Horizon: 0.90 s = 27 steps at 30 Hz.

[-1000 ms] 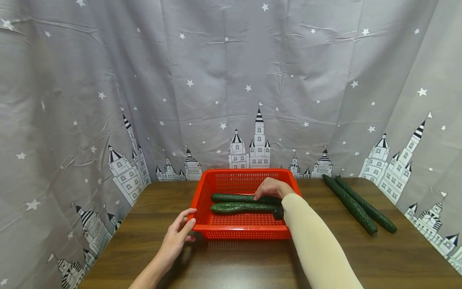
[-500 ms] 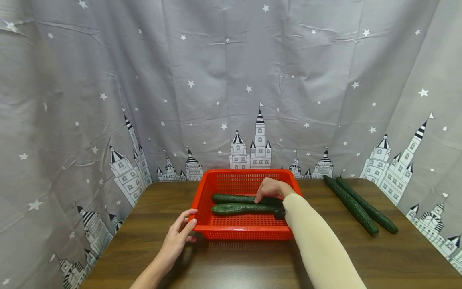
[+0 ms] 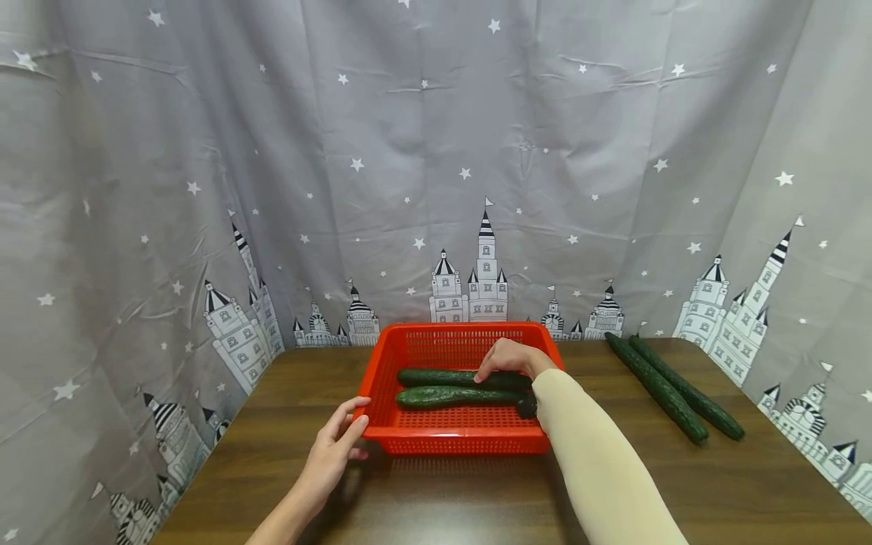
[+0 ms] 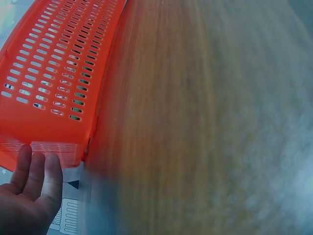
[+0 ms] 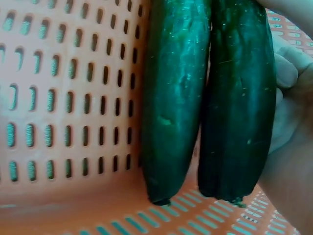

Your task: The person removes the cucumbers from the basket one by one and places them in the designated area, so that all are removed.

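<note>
Two dark green cucumbers lie side by side in a red perforated plastic basket (image 3: 459,432). My right hand (image 3: 507,357) reaches down into the basket and grips the far cucumber (image 3: 436,377); its right end is partly hidden by the hand. The near cucumber (image 3: 453,397) lies just in front, untouched by the fingers as far as I see. In the right wrist view, fingertips (image 5: 286,71) curl against the side of the held cucumber (image 5: 239,107). At the basket's front left corner my left hand (image 3: 334,439) holds the rim, thumb and forefinger over it, other fingers below.
Two more cucumbers (image 3: 661,387) lie slanted, close together, on the right of the brown wooden table (image 3: 463,499). A grey curtain (image 3: 381,151) with stars and castles hangs behind the table. Below the right wrist sits a small black object (image 3: 527,406).
The head view has shifted slightly. Both hands, the basket and the cucumbers keep their places.
</note>
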Tool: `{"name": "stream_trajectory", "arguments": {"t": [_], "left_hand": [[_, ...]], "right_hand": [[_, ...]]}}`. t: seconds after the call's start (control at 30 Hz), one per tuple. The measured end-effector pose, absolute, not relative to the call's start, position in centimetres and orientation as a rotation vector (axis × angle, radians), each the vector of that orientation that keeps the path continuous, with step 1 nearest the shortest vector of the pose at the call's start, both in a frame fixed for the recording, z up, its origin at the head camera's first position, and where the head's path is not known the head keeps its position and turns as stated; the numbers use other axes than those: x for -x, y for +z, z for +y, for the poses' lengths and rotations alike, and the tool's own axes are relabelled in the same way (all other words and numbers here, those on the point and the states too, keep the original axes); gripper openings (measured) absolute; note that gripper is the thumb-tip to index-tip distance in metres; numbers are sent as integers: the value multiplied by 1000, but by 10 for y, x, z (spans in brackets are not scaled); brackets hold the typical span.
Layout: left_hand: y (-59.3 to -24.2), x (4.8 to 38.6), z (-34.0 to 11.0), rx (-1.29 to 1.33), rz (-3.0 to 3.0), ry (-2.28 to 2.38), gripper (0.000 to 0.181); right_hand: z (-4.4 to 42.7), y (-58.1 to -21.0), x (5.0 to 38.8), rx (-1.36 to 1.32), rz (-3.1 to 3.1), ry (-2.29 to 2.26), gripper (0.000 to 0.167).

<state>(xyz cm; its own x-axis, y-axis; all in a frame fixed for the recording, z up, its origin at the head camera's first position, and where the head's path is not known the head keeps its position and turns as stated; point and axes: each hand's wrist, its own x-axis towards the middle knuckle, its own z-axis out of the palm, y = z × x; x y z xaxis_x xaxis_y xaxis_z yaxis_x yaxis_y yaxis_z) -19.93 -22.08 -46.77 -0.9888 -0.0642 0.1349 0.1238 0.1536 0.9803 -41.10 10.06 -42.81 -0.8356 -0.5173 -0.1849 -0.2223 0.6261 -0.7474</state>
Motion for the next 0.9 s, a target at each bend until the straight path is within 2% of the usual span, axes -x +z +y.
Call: {"name": "stream_trajectory", "arguments": {"t": [0.23,0.47,0.9], "left_hand": [[-468,199,-220,37,-2268,-1954,35],[-467,198,-220,35,-2264,-1952,35],[-468,199,-220,35,-2266,-1955,36]], "right_hand": [[102,-433,408,507,2448,-1121,22],[101,-433,408,527,2433,-1073,33],[98,-435,410,570,2520,-1015,30]]}}
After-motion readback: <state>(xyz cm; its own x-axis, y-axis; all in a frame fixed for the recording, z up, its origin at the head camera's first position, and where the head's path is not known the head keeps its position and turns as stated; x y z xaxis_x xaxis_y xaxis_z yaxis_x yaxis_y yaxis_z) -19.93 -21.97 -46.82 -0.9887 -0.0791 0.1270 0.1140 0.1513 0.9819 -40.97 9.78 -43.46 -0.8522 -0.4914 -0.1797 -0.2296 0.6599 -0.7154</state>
